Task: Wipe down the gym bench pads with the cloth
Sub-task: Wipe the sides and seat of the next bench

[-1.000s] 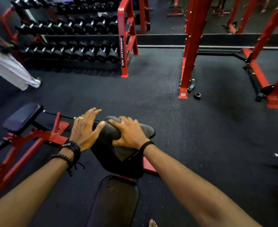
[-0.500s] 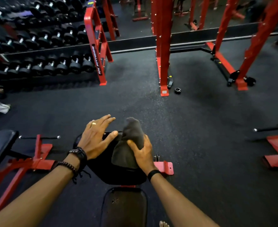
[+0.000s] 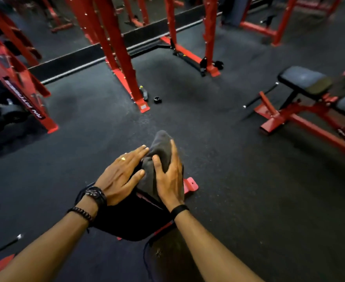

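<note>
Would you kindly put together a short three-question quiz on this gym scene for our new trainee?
1. True or false: the right hand rests on the grey cloth draped over the bench pad.
2. Multiple choice: the left hand is (A) gripping a dumbbell, (B) lying with straight fingers on the pad beside the cloth, (C) out of view.
3. Fill in: the small black collar lies on the floor beside the foot of a red ____.

Key
1. True.
2. B.
3. rack upright.
</note>
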`<action>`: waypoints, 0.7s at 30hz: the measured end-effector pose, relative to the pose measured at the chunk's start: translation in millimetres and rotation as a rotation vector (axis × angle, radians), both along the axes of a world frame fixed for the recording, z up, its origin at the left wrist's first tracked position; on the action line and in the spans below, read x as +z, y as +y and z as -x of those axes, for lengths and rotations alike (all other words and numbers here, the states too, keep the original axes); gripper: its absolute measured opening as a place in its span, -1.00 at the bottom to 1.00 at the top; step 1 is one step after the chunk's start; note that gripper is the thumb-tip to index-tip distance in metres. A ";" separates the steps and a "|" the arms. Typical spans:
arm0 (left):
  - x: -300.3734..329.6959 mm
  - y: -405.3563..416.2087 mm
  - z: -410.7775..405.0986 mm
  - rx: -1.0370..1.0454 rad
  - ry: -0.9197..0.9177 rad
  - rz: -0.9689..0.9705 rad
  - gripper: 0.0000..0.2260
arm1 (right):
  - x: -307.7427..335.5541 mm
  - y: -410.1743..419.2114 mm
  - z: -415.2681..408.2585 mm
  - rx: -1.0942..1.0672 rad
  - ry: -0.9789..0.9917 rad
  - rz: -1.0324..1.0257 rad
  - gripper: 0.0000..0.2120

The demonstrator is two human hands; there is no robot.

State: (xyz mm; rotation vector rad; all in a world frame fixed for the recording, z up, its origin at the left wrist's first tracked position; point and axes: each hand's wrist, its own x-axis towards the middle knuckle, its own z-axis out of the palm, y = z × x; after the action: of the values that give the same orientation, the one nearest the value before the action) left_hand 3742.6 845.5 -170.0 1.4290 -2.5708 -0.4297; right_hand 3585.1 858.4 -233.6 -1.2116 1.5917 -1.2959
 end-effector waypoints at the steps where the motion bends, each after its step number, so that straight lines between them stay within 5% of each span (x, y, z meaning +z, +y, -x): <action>1: 0.0 -2.0 0.8 -0.009 -0.001 0.007 -0.43 | -7.8 -2.2 -0.6 -0.008 0.012 -0.009 -0.30; 7: -1.7 -2.4 7.1 -0.085 -0.212 0.073 -0.33 | -97.5 0.0 9.6 -0.132 -0.338 -0.153 -0.57; 13: -1.6 -2.1 12.8 -0.114 -0.338 0.082 -0.33 | -68.9 -9.2 13.8 -0.042 -0.138 0.083 -0.50; 18: -2.4 -1.7 15.2 -0.084 -0.357 0.099 -0.31 | -135.2 -8.5 17.5 -0.149 -0.249 0.037 -0.50; 21: -5.4 1.5 15.5 -0.081 -0.355 0.106 -0.31 | -112.6 -10.1 13.3 -0.155 -0.207 0.126 -0.62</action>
State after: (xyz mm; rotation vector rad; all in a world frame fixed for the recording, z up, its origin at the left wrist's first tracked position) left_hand 3727.2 847.0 -175.3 1.4817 -2.8823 -0.0489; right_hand 3571.8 848.3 -346.2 -1.0067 1.4953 -1.5874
